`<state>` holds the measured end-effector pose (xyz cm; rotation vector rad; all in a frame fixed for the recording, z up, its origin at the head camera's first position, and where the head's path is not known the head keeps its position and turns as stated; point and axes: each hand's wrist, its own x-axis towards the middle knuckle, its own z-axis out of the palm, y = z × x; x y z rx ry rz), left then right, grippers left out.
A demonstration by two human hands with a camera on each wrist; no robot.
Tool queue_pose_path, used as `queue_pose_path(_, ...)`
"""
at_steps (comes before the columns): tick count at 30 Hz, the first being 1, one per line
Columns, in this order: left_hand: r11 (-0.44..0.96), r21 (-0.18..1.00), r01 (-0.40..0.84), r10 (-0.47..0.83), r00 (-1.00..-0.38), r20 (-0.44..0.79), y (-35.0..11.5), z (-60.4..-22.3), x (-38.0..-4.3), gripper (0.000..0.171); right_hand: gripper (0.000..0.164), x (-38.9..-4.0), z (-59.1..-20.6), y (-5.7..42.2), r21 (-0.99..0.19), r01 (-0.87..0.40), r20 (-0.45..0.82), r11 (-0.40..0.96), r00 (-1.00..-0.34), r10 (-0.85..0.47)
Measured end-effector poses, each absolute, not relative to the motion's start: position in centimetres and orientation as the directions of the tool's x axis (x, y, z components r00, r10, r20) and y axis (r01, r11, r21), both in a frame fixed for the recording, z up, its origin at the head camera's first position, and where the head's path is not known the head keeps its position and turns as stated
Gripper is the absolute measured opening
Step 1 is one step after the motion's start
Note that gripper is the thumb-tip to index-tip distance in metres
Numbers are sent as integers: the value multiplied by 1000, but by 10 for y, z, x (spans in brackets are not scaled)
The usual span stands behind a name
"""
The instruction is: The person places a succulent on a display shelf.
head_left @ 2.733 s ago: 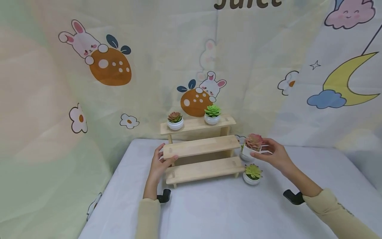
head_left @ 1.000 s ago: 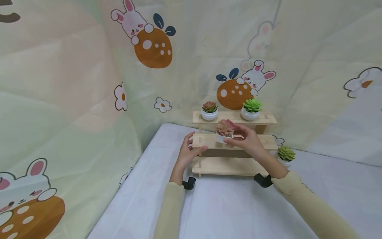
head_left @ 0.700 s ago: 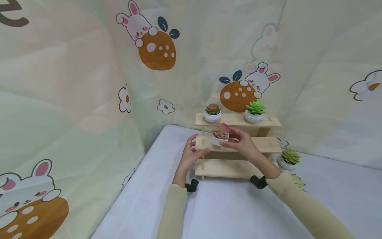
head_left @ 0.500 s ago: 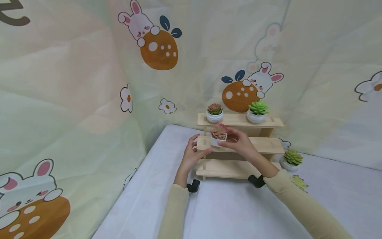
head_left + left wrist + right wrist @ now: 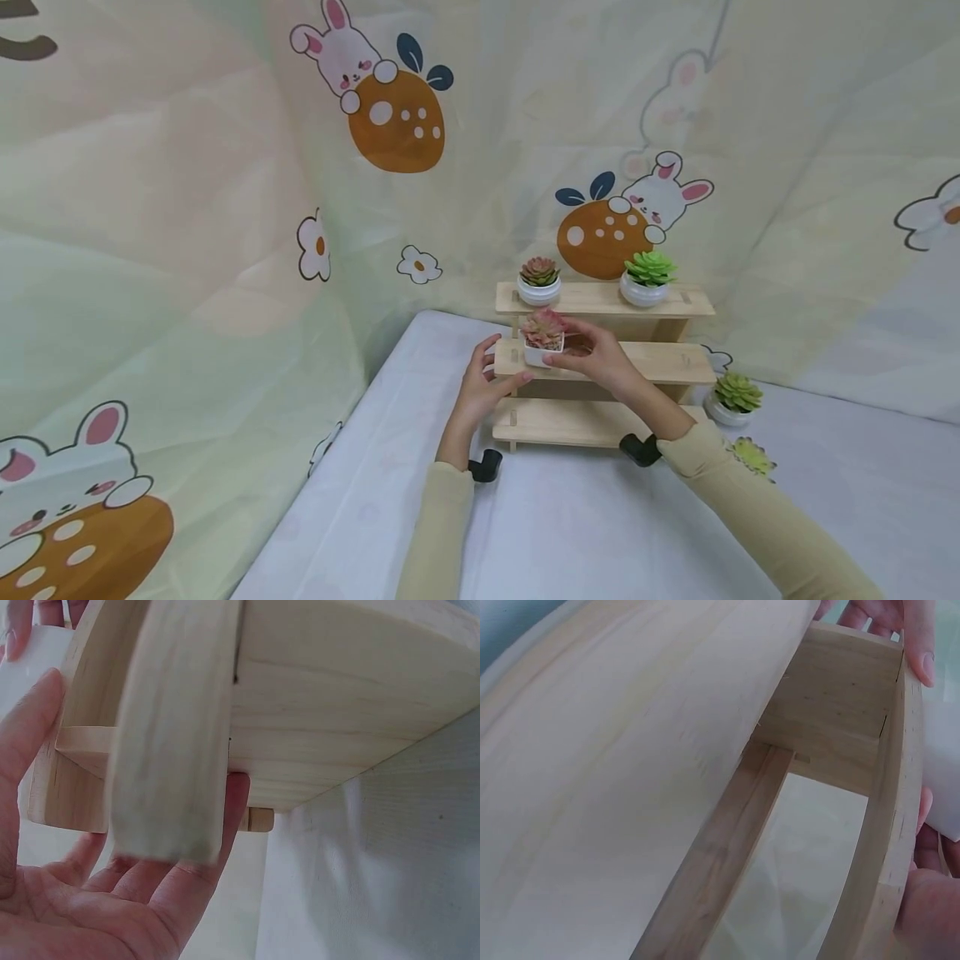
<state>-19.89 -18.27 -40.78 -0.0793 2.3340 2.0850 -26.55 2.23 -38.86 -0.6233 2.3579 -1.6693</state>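
A three-tier wooden plant stand [image 5: 671, 360] stands on the table. My left hand [image 5: 477, 395] holds the left end of its middle shelf, thumb at the front edge and fingers behind, as the left wrist view also shows. My right hand [image 5: 606, 363] grips a pink artificial succulent [image 5: 542, 328] in a square white pot [image 5: 538, 356] at that shelf's left end. In the right wrist view, the pot [image 5: 942, 769] shows partly behind the shelf edge. Whether its base touches the wood I cannot tell.
On the top shelf stand a reddish succulent [image 5: 539, 281] and a bright green one [image 5: 648, 279], both in round white pots. Right of the stand are two yellow-green succulents, one upright [image 5: 733, 399], the other [image 5: 753, 457] partly hidden by my sleeve. A printed cloth [image 5: 480, 125] hangs behind.
My right hand has carried the pink succulent from the stand's right side leftward over the middle shelf to its left end. My left hand keeps its hold; the head view has turned left.
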Motion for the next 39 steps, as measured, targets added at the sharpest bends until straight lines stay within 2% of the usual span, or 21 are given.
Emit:
queue_pose_path(19, 79, 996, -36, -17, -999, -34, -183, -412, -202, 83, 66, -269, -389, 25, -915, -221, 39, 337, -881, -472)
queue_pose_path(26, 86, 995, -58, -21, -998, -56, -182, -410, -202, 83, 71, -267, -387, 27, -916, -216, 32, 339, -880, -473)
queue_pose_path(33, 92, 992, -83, -32, -996, -80, -180, -406, -200, 83, 71, -257, -386, 39, -946, -201, 68, 255, -892, -448)
queue_pose_path(39, 124, 990, -70, -42, -997, -65, -179, -407, -202, 82, 67, -244, -381, 56, -957, -204, 118, 206, -922, -368)
